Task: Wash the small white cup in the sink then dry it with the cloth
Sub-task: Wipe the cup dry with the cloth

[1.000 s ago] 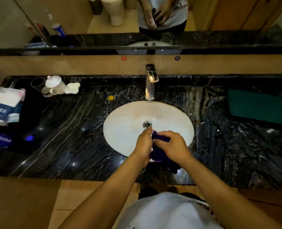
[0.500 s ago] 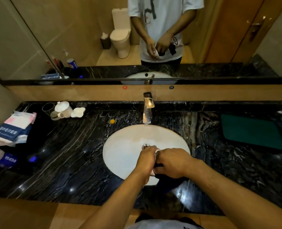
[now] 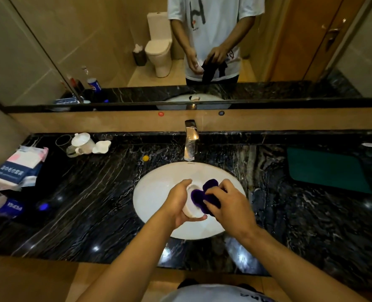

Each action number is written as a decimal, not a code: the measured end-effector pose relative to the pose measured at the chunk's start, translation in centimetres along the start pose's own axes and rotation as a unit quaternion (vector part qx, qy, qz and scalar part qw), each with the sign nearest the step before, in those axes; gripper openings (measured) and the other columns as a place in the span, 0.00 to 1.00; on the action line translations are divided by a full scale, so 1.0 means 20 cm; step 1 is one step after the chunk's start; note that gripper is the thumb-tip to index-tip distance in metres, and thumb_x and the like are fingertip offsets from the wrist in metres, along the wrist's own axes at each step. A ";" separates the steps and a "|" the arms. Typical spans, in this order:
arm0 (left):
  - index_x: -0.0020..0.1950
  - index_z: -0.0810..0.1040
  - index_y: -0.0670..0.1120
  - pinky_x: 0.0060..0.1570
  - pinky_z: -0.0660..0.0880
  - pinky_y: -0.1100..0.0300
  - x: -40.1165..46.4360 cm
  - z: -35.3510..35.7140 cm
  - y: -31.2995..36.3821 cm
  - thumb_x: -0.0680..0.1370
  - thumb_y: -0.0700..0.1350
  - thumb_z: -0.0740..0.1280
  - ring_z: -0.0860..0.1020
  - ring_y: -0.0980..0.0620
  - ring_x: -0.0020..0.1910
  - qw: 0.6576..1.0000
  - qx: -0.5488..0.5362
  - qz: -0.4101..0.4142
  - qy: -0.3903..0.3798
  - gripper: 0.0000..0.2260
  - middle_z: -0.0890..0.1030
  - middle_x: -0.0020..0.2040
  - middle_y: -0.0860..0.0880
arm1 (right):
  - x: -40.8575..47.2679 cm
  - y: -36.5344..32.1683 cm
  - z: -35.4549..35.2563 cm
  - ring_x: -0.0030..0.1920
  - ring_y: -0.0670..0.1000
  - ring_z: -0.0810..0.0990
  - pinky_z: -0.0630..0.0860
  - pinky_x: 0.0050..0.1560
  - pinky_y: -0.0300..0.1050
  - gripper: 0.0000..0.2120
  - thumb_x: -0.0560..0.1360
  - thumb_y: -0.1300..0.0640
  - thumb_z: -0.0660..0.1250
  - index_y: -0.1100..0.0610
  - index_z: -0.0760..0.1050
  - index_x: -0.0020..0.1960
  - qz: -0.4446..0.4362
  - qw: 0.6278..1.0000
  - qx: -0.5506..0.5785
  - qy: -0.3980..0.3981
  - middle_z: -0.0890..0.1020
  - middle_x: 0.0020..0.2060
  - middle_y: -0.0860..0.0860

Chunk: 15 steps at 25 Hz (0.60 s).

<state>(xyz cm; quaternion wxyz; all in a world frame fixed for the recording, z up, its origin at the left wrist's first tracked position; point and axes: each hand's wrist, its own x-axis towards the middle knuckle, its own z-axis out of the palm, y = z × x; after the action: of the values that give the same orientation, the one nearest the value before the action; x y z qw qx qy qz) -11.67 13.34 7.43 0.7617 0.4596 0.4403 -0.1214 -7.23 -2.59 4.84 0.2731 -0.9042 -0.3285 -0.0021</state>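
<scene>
Black marble countertop (image 3: pixel 97 205) with teapot (image 3: pixel 83 142), tissue packs (image 3: pixel 17 168), green mat (image 3: pixel 326 170).

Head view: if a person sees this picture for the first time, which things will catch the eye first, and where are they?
First, the two hands over the white sink at the centre: the left hand holds the small white cup, and the right hand pushes a purple cloth into it. Next, the black marble counter, with a green mat at its right.
</scene>
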 end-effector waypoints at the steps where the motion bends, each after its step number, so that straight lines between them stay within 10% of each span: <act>1: 0.59 0.79 0.45 0.41 0.83 0.39 0.00 0.01 0.00 0.80 0.57 0.61 0.84 0.38 0.48 1.000 -0.003 -0.001 0.000 0.18 0.87 0.48 0.40 | 0.00 -0.01 0.00 0.41 0.52 0.79 0.79 0.38 0.48 0.13 0.75 0.47 0.73 0.50 0.82 0.57 0.016 1.000 -0.001 -0.003 0.75 0.47 0.48; 5: 0.48 0.78 0.45 0.47 0.81 0.45 -0.03 0.16 -0.05 0.79 0.53 0.59 0.81 0.42 0.45 0.987 0.093 0.097 0.082 0.14 0.82 0.45 0.42 | 0.03 -0.10 0.06 0.36 0.53 0.79 0.71 0.34 0.46 0.11 0.77 0.46 0.68 0.50 0.82 0.40 0.184 0.976 0.120 0.002 0.78 0.36 0.49; 11: 0.42 0.77 0.44 0.49 0.76 0.43 -0.07 0.17 -0.02 0.77 0.50 0.56 0.77 0.45 0.42 0.958 0.205 0.175 0.100 0.14 0.81 0.43 0.42 | 0.03 -0.11 0.00 0.38 0.53 0.88 0.82 0.36 0.42 0.05 0.76 0.53 0.74 0.52 0.88 0.45 0.313 0.744 0.589 -0.038 0.89 0.39 0.56; 15: 0.46 0.83 0.44 0.45 0.77 0.48 -0.04 0.14 0.08 0.76 0.52 0.60 0.80 0.44 0.42 0.966 0.187 0.162 0.068 0.16 0.84 0.43 0.42 | 0.05 -0.09 -0.06 0.42 0.54 0.88 0.84 0.41 0.44 0.06 0.75 0.52 0.74 0.48 0.88 0.49 0.171 0.803 0.559 -0.116 0.89 0.44 0.53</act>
<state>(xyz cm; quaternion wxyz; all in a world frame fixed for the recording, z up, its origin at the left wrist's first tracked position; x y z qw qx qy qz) -9.65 11.79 9.57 0.6401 0.6663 0.3799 -0.0450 -7.39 -1.51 6.97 0.6871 -0.6293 -0.1424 0.3340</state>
